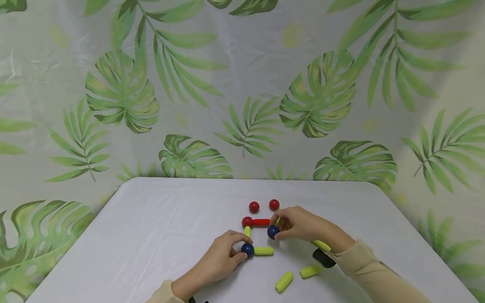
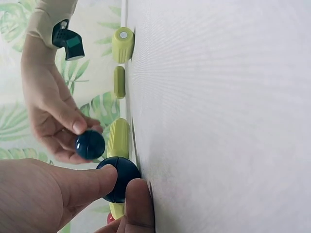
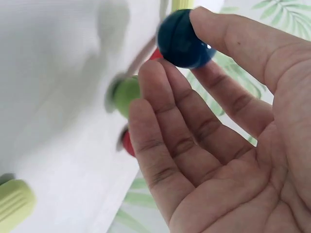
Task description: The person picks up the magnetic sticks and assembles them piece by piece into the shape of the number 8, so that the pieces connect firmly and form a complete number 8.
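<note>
My left hand (image 1: 221,257) pinches a dark blue ball (image 1: 248,251) at table level between thumb and fingers. From that ball one yellow-green ribbed rod (image 1: 264,251) points right. Another yellow-green rod (image 1: 247,231) runs back to a red ball (image 1: 247,221), where a red rod (image 1: 260,222) extends right. A second blue ball (image 3: 182,41) is held by my right hand (image 1: 299,224) between thumb and fingertips, above the table near the red rod's right end. In the right wrist view, a green piece (image 3: 126,95) shows partly behind the fingers; the rest is hidden.
Two loose red balls, one left (image 1: 254,207) and one right (image 1: 274,205), lie behind the joined pieces. Loose yellow-green rods lie nearer the front (image 1: 284,282), to its right (image 1: 310,272), and beside the right wrist (image 1: 321,245). A leaf-patterned cloth (image 1: 242,84) hangs behind the white table (image 1: 170,219).
</note>
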`<move>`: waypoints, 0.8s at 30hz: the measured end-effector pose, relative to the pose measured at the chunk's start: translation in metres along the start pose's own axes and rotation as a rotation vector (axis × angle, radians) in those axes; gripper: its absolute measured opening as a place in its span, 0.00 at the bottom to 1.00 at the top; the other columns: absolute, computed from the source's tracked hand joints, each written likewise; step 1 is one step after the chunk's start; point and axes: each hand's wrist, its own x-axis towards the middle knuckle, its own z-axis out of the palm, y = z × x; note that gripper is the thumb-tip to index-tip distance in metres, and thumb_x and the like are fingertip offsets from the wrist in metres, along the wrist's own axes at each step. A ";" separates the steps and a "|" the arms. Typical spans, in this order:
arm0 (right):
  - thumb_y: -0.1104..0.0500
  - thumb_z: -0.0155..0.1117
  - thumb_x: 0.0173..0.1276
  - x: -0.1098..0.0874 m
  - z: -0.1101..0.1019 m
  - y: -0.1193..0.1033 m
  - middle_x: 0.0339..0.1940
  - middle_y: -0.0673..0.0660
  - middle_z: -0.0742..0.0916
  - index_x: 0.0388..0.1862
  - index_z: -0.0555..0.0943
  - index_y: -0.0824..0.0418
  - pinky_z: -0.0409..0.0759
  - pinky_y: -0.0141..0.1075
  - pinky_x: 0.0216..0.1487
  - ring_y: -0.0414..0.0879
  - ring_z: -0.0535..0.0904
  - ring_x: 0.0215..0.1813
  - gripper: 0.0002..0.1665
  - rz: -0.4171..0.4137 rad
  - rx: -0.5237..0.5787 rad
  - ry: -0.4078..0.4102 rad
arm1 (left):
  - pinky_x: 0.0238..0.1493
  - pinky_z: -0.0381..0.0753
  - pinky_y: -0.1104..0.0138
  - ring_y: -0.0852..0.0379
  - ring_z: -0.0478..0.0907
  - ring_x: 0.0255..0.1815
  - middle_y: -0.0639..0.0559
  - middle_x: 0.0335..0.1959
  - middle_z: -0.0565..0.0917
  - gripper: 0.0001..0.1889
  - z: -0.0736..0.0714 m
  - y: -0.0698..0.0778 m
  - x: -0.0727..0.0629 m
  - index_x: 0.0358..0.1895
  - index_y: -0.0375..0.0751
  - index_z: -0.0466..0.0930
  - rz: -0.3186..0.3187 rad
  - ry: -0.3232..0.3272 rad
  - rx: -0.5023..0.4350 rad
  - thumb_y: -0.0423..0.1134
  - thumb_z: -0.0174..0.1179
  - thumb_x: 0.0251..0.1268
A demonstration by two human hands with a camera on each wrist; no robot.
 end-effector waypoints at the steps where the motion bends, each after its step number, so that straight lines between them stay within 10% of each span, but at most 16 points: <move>1: 0.56 0.79 0.69 -0.003 0.001 0.002 0.35 0.47 0.87 0.52 0.86 0.56 0.81 0.30 0.43 0.39 0.81 0.37 0.16 0.002 0.006 -0.005 | 0.32 0.78 0.72 0.64 0.77 0.30 0.43 0.65 0.82 0.15 0.000 0.000 0.000 0.58 0.49 0.87 0.001 -0.001 -0.006 0.32 0.69 0.73; 24: 0.59 0.80 0.68 -0.026 0.020 0.022 0.36 0.49 0.86 0.50 0.85 0.56 0.81 0.30 0.39 0.41 0.81 0.36 0.15 0.025 0.124 -0.064 | 0.26 0.78 0.72 0.63 0.79 0.26 0.38 0.73 0.79 0.16 0.001 0.001 0.000 0.59 0.47 0.87 -0.020 -0.004 -0.030 0.31 0.70 0.71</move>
